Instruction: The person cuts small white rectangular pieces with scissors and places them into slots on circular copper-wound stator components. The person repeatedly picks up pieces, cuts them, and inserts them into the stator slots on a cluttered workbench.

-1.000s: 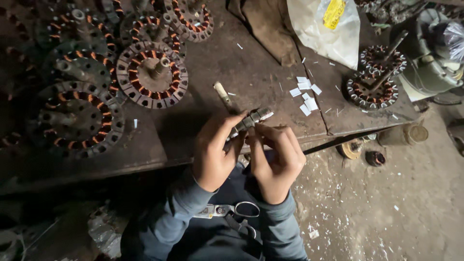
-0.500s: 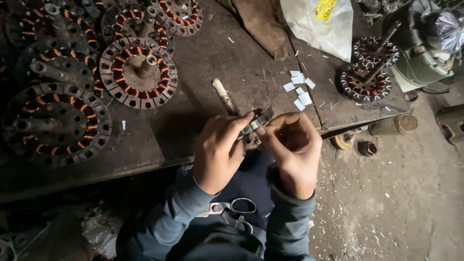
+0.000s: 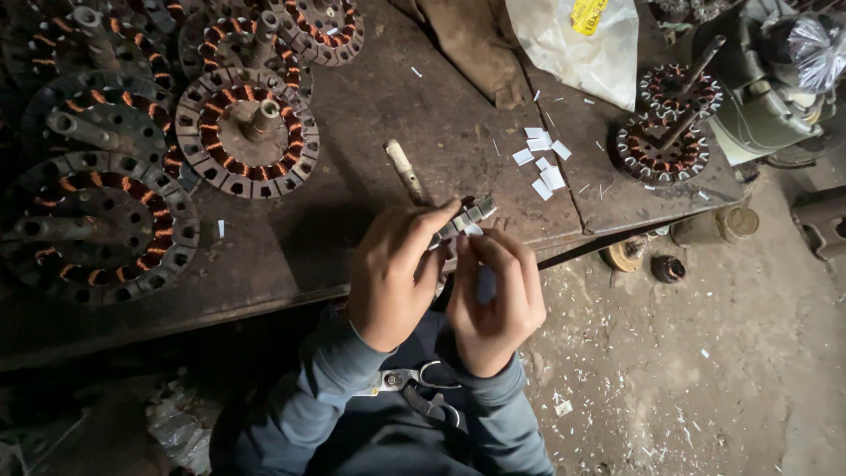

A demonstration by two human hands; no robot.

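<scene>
Head view: left hand [image 3: 397, 273] and right hand [image 3: 495, 300], grips clenched around ridged grey metal piece [image 3: 465, 218] above scuffed workbench [image 3: 370, 159].

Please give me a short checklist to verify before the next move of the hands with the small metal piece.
1. Left hand grips metal piece: ok.
2. Right hand touches the piece: cannot tell, fingers hide it.
3. Paper slips on bench, within sight: ok.
4. Scissors on the lap, blades shut: ok.
5. Wound stators apart from the hands: ok.
</scene>
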